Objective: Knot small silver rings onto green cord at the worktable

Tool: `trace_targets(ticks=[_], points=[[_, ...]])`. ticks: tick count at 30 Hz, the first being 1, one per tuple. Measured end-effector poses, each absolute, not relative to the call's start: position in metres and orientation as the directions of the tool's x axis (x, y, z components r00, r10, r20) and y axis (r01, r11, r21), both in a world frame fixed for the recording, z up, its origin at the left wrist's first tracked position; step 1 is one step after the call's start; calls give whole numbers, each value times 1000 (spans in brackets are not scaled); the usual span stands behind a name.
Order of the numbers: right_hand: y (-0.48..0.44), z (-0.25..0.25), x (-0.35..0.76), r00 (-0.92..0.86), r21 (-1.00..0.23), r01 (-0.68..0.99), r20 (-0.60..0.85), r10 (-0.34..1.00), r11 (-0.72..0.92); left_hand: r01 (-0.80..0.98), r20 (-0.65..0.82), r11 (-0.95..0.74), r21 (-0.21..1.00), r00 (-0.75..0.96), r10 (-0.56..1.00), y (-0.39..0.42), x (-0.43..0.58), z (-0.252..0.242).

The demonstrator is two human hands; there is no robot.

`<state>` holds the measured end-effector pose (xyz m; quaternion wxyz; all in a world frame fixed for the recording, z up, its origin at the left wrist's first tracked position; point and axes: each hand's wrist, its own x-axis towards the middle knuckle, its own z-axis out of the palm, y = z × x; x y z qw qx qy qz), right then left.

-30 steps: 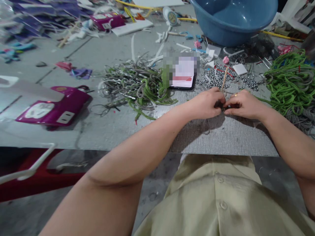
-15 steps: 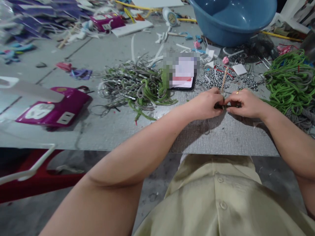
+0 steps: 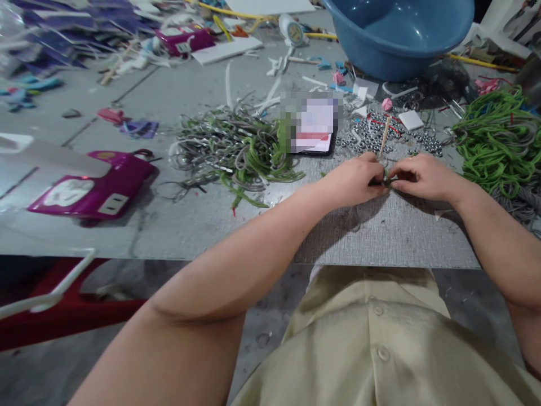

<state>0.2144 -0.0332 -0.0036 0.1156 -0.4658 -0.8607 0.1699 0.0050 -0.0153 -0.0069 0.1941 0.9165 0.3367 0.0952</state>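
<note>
My left hand (image 3: 354, 179) and my right hand (image 3: 420, 176) meet over the grey textured mat (image 3: 380, 237), fingertips pinched together on a small dark green cord piece (image 3: 386, 181) between them. A thin wooden stick (image 3: 384, 137) stands up just behind my left hand's fingers. My right hand wears a ring. Behind the hands lies a scatter of small metal rings (image 3: 372, 138). What exactly sits between the fingertips is mostly hidden.
A heap of grey and green cords (image 3: 234, 149) lies left of a phone (image 3: 315, 127). Loose green cords (image 3: 501, 138) pile at the right. A blue basin (image 3: 399, 34) stands at the back. A magenta case (image 3: 95, 189) lies at the left.
Both hands stay at the same spot; the fingertips have drawn a little closer together on the small piece. Little else has moved.
</note>
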Motion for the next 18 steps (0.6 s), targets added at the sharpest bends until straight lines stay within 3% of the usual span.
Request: trace_targets(ticks=[4, 12, 14, 18], points=[[-36, 11, 224, -456, -406, 810, 20, 890, 424, 562, 59, -705, 433, 763, 644, -14, 4, -7], [-43, 29, 214, -427, -234, 902, -366, 827, 363, 540, 80, -714, 446, 770, 633, -14, 2, -9], [-47, 31, 207, -448, -253, 892, -394, 802, 374, 544, 72, -715, 439, 772, 632, -14, 2, -9], [-53, 36, 197, -550, -425, 827, -474, 688, 368, 549, 75, -717, 428, 770, 634, -14, 2, -9]])
